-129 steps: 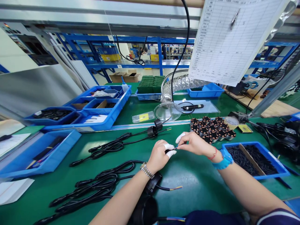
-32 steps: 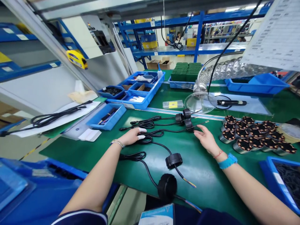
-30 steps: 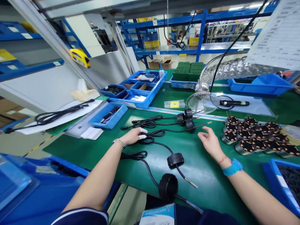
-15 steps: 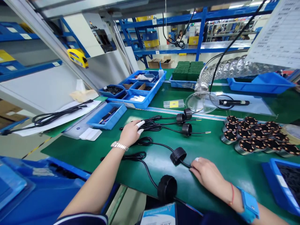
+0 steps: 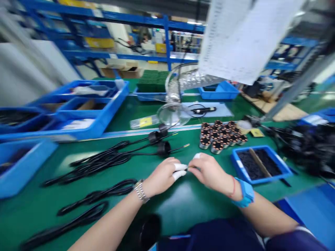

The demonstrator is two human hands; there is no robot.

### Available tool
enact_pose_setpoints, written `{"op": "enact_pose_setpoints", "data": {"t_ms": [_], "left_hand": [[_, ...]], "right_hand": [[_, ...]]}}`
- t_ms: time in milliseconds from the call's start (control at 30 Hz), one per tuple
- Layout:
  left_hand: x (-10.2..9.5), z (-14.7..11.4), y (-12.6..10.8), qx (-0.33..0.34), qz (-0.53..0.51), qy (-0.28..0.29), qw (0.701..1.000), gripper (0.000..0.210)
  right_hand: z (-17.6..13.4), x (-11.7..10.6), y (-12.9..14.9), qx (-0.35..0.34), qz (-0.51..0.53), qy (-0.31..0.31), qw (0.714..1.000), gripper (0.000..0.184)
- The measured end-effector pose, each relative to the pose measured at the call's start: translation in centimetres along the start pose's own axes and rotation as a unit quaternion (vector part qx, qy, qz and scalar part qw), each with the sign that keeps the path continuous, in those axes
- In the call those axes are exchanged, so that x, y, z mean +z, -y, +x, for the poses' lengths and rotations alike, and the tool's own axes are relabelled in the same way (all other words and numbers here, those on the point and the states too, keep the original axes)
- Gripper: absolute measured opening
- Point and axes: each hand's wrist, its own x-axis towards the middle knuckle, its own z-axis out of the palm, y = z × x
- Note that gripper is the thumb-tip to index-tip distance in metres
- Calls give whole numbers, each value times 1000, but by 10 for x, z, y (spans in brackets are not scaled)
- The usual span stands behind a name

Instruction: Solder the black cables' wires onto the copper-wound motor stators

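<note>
Over the green bench point(image 5: 180, 204) hangs a sheet point(image 5: 235, 42), blurred beyond reading; both hands point(image 5: 161, 176) pinch a cable end point(image 5: 187, 168).

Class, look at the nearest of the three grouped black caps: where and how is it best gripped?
Probably by the round outer wall of the black cap, coming from the near side: its cord leaves left, its wire tail right, and the other caps sit behind.

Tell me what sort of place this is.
Likely an electrical assembly workshop, judging by the bundled black cables, the cluster of copper-wound stators and the blue parts bins.
</note>
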Motion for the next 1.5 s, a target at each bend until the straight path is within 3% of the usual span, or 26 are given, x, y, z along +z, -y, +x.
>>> {"op": "enact_pose_setpoints", "data": {"t_ms": [200,267,367,500,667,767,933,1167,1500], "left_hand": [[24,15,7,-1,45,-21,999,21],[29,14,8,-4,27,-7,1000,23],[31,11,12,-6,-12,1,1000,26],[31,9,19,2,-33,13,999,26],[32,10,22,9,-46,24,999,26],[31,9,21,9,-46,20,999,25],[30,8,19,7,-44,17,999,25],[30,9,22,-12,-58,27,998,26],[30,10,18,-11,-59,26,998,26]], "right_hand": [[-19,13,-7,22,-22,-73,997,18],[-27,5,-15,26,14,-83,996,19],[-45,-26,-40,74,35,-103,991,23],[-86,-68,-87,197,-41,-42,979,19],[-134,-73,-116,280,-105,32,954,17],[-144,-67,-117,275,-102,42,955,16],[-141,-69,-117,196,-99,91,971,19],[-137,-69,-121,140,-179,153,962,17],[-132,-69,-127,99,-178,187,961,15]]}}
